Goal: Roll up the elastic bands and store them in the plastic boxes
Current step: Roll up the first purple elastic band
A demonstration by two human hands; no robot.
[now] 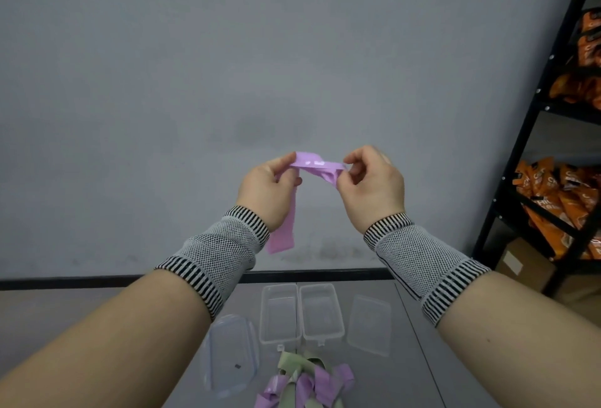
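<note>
Hands: two, both raised above the worktop [374, 385] in front of a grey wall. Left hand [266, 185] pinches one end of a purple band [312, 167] between thumb and fingers; right hand [374, 183] pinches the other end with curled fingertips. The band spans the gap between the hands, and one tail hangs down past the left wrist. Each wrist wears a knitted grey sleeve with striped cuffs.

Boxes [300, 313]: two, clear, open, touching side by side at the far edge of the worktop. Lids: two, clear, one left of the boxes, partly covered by the left forearm, and one right of them.

Loose bands [302, 381]: a tangled pile of purple and green strips just in front of the boxes, cut off by the lower frame edge; the count cannot be made out.

Shelf [553, 108]: one, black, at right, holding orange packs, cut off by the frame.
</note>
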